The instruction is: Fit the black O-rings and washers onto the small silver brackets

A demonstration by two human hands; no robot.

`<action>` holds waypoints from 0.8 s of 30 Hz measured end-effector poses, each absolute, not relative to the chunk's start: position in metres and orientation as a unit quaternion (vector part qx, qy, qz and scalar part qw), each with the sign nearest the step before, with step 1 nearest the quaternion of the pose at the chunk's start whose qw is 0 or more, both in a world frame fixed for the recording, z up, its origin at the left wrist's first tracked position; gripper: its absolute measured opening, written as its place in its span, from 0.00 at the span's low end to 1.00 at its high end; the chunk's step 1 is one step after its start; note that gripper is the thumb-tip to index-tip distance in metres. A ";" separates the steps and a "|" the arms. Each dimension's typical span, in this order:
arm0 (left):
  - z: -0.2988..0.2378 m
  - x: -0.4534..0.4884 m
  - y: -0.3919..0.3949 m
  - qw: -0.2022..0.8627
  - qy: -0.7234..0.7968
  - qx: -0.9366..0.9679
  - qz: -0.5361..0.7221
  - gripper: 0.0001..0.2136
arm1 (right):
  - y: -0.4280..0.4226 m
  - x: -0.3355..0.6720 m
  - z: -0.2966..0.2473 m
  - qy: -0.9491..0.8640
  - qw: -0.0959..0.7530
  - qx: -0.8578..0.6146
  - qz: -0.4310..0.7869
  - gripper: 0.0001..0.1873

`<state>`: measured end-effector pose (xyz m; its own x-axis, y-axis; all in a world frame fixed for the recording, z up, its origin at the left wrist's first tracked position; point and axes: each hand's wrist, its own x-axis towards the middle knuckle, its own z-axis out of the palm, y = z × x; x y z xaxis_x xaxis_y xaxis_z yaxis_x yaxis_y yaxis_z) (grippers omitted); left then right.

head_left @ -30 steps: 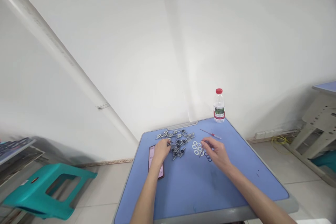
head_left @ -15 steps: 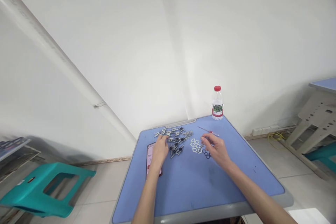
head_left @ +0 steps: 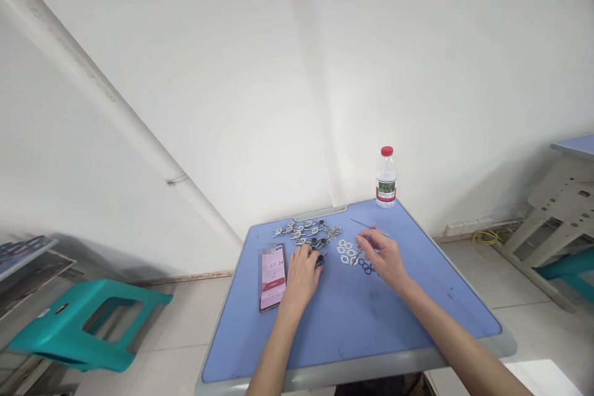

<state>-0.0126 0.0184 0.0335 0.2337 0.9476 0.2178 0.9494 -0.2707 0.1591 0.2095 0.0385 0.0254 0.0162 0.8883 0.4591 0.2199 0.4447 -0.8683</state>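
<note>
My left hand rests low over the near end of a group of metal parts with black round caps. Its fingers are a little apart and cover some of those parts. Behind them lies a cluster of silver metal parts with pins. My right hand is closed in a pinch on a small, thin metal piece, too small to name. Just left of its fingertips are several flat silver gaskets with holes. Black rubber rings lie below, partly behind the hand.
A phone with a timer lies left of my left hand. Behind my right hand is a thin screwdriver with a red handle. A red-capped bottle stands at the blue table's back corner. A green stool is at left.
My left hand has moved right and nearer, from the silver parts to the black-capped ones, uncovering the phone. My right hand stays in nearly the same place, still pinched.
</note>
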 end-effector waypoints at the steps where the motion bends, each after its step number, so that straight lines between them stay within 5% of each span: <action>1: 0.034 -0.012 0.019 0.005 -0.601 -0.788 -0.134 0.11 | 0.039 0.210 0.025 -0.636 0.563 -0.436 0.297 0.16; 12: 0.035 -0.004 -0.018 -0.108 -0.572 -0.799 -0.154 0.11 | 0.038 0.211 0.027 -0.640 0.557 -0.441 0.293 0.15; 19: 0.042 -0.007 -0.029 -0.153 -0.554 -0.808 -0.135 0.27 | 0.038 0.213 0.032 -0.624 0.563 -0.443 0.312 0.16; 24: 0.039 -0.005 -0.039 -0.160 -0.604 -0.770 -0.130 0.22 | 0.038 0.213 0.033 -0.626 0.560 -0.444 0.311 0.17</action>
